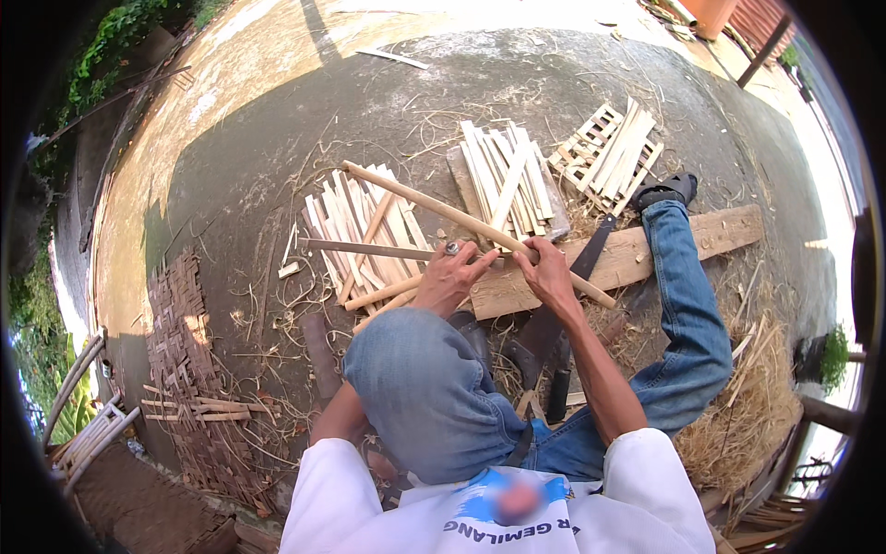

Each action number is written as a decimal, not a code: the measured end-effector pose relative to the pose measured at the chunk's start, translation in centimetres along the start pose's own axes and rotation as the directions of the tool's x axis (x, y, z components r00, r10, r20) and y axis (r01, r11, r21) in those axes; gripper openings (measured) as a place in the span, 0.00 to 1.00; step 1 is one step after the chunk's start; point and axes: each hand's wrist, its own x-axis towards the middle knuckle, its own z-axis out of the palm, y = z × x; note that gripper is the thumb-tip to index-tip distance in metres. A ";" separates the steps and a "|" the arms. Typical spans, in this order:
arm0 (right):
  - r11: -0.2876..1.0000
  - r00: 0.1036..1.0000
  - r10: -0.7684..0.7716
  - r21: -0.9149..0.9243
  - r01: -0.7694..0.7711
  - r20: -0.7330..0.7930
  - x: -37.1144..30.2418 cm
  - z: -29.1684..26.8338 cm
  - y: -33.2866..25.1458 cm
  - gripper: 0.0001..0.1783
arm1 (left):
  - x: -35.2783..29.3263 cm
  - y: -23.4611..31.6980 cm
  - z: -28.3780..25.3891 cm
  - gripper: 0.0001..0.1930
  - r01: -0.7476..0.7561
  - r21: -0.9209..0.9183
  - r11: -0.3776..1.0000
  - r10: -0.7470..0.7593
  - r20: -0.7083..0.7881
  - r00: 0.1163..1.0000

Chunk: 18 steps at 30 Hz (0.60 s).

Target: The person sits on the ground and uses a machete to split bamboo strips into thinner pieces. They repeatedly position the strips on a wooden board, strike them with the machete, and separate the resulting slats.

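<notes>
My right hand (549, 272) grips a long, pale round wooden pole (425, 205), which slants from the far left down to the near right. In my left hand (448, 280), which wears a ring, is a narrow brown strip (360, 247) that points out to the left. Its inner end meets the pole close to my right fingers, where the exact contact is too small to make out. Both hands are over a thick wooden plank (637, 255) on the ground. A broad dark blade (537, 340) rests at the plank's near edge, between my legs.
Pale flat strips lie in piles at the left (346, 217), centre (503, 175) and right (628, 152). A long dark blade (598, 242) crosses the plank beside my foot. Woven matting (180, 323) is on the left, shavings (748, 415) on the right.
</notes>
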 end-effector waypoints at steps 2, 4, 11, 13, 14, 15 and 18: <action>0.998 0.999 -0.023 -0.059 0.025 0.030 0.1 -0.1 -1.5 0.19 | -0.4 -0.8 -1.4 0.25 0.108 -0.028 0.994 -0.108 0.030 0.994; 0.988 0.992 -0.101 -0.111 0.110 0.079 0.3 0.1 -2.3 0.21 | -1.0 -1.5 -2.8 0.24 0.190 -0.047 0.981 -0.190 0.003 0.982; 0.975 0.955 -0.216 0.002 0.220 0.203 -0.9 -0.9 -3.6 0.29 | 1.0 -1.6 -3.0 0.19 0.120 -0.292 0.949 -0.129 -0.012 0.992; 0.977 0.957 -0.214 0.063 0.205 0.198 -1.2 -0.2 -3.5 0.30 | 0.9 -1.4 -2.9 0.19 0.056 -0.305 0.951 -0.055 0.012 0.998; 0.975 0.956 -0.217 0.092 0.203 0.197 -1.5 -0.2 -3.6 0.29 | 1.0 -0.8 -3.4 0.21 0.056 -0.299 0.953 -0.044 0.048 0.998; 0.973 0.956 -0.220 0.120 0.199 0.196 -1.7 -0.2 -3.7 0.29 | 0.9 -0.7 -3.3 0.21 0.049 -0.307 0.951 -0.031 0.062 0.998; 0.973 0.950 -0.230 0.065 0.221 0.212 -2.1 0.1 -2.9 0.25 | 1.0 -0.9 -3.2 0.27 0.082 -0.360 0.929 -0.002 0.219 0.976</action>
